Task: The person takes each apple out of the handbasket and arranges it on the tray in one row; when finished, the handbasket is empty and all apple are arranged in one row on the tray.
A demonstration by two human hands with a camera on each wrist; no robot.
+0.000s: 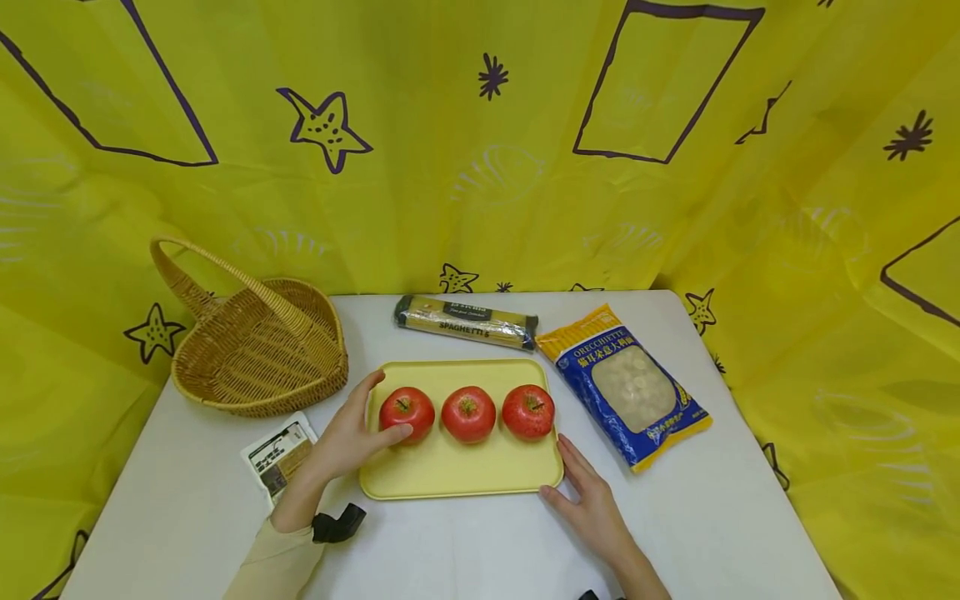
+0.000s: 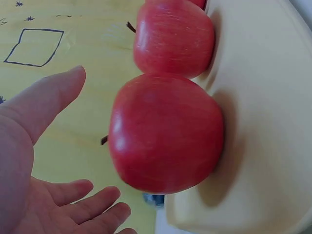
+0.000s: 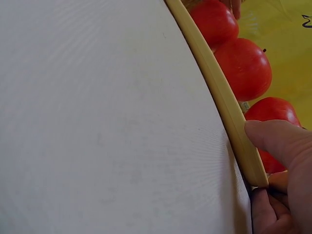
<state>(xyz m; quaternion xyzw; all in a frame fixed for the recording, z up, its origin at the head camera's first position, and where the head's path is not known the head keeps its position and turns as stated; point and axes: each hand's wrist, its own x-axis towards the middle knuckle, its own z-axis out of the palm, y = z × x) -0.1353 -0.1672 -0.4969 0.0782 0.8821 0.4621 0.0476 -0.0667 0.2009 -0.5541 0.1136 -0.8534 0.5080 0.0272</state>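
Three red apples stand in a row on a pale yellow tray (image 1: 462, 475): a left one (image 1: 406, 410), a middle one (image 1: 468, 414) and a right one (image 1: 528, 412). My left hand (image 1: 351, 440) is beside the left apple, its thumb over the apple's near side and its fingers by the tray's left edge. In the left wrist view a gap shows between that hand (image 2: 53, 161) and the apple (image 2: 165, 134). At the tray's near right corner, my right hand (image 1: 592, 504) grips the rim, with the thumb on the front side and curled fingers (image 3: 265, 212) round the corner.
Back left stands a wicker basket (image 1: 258, 354) with a tall handle. A spaghetti pack (image 1: 465, 322) lies behind the tray, and a blue orecchiette bag (image 1: 630, 387) to its right. Partly behind my left forearm is a flat labelled package (image 1: 281, 454). Yellow patterned cloth surrounds the white table (image 1: 465, 550).
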